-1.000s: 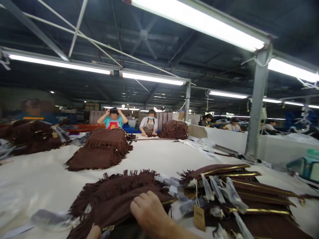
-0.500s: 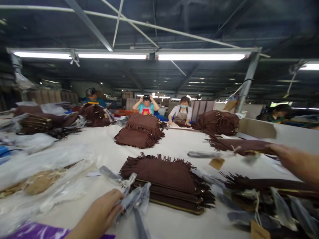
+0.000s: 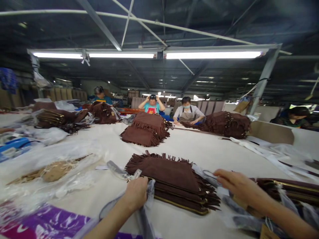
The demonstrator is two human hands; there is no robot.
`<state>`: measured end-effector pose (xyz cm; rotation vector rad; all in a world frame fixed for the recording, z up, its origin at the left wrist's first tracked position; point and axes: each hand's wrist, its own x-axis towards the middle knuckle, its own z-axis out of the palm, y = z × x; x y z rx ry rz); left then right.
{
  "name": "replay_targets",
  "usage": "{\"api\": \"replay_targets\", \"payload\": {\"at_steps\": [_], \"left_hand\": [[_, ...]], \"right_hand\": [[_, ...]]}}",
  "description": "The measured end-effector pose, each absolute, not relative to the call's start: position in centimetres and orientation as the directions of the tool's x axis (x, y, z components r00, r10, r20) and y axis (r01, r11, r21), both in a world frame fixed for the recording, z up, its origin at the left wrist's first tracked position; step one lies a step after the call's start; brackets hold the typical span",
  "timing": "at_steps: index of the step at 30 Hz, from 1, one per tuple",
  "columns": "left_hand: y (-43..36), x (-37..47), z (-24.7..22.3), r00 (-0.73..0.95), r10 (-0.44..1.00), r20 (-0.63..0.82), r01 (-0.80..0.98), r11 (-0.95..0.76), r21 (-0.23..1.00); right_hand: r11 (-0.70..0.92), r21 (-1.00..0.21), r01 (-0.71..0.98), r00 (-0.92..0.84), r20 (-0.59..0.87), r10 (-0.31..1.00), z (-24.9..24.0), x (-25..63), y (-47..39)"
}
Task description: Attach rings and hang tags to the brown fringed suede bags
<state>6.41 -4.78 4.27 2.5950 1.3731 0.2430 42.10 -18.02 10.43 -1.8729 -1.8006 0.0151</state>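
In front of me lies a stack of dark brown fringed bags (image 3: 171, 176) with gold zips along their near edges. My left hand (image 3: 136, 192) is closed around a plastic-wrapped strap (image 3: 146, 217) at the stack's left corner. On the other side, my right hand (image 3: 231, 182) has its fingers drawn together at a plastic-wrapped strap (image 3: 208, 174) beside the fringe; its thumb is hidden. Under and beyond my right forearm are more brown zipped bags (image 3: 294, 189), with clear wrapping and a brown cardboard tag (image 3: 266, 232).
Farther back stand another brown bag pile (image 3: 147, 129), a larger heap (image 3: 225, 124) and more bags (image 3: 52, 118). Clear plastic bags holding brown tags (image 3: 56, 171) and a purple plastic sheet (image 3: 50, 220) lie left. Several co-workers (image 3: 186, 113) are across the white table (image 3: 199, 142).
My right hand has left the brown bag it held at the upper right and come in beside the middle stack. My left hand has moved right and closed on the wrapped strap. The view shifted.
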Motion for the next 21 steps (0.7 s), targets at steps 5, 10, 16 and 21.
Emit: {"api": "replay_targets", "payload": {"at_steps": [5, 10, 16, 21], "left_hand": [[-4.3, 5.6, 3.0, 0.568, 0.818, 0.094, 0.744, -0.558, 0.367], [-4.1, 4.3, 2.0, 0.611, 0.781, 0.131, 0.621, -0.576, 0.532], [-2.6, 3.3, 2.2, 0.436, 0.848, 0.301, 0.680, -0.529, 0.508], [-1.7, 5.1, 1.5, 0.452, 0.869, 0.200, 0.798, -0.494, 0.344]], "right_hand": [[0.184, -0.541, 0.821, -0.162, 0.087, 0.983, 6.2, 27.9, -13.5], [0.225, -0.367, 0.903, -0.192, 0.125, 0.973, 5.0, 21.0, -9.8], [0.103, -0.140, 0.985, -0.085, 0.128, 0.988, 3.3, 19.4, -7.7], [0.074, 0.139, 0.987, -0.100, 0.185, 0.978, -0.1, 20.8, -6.4]]}}
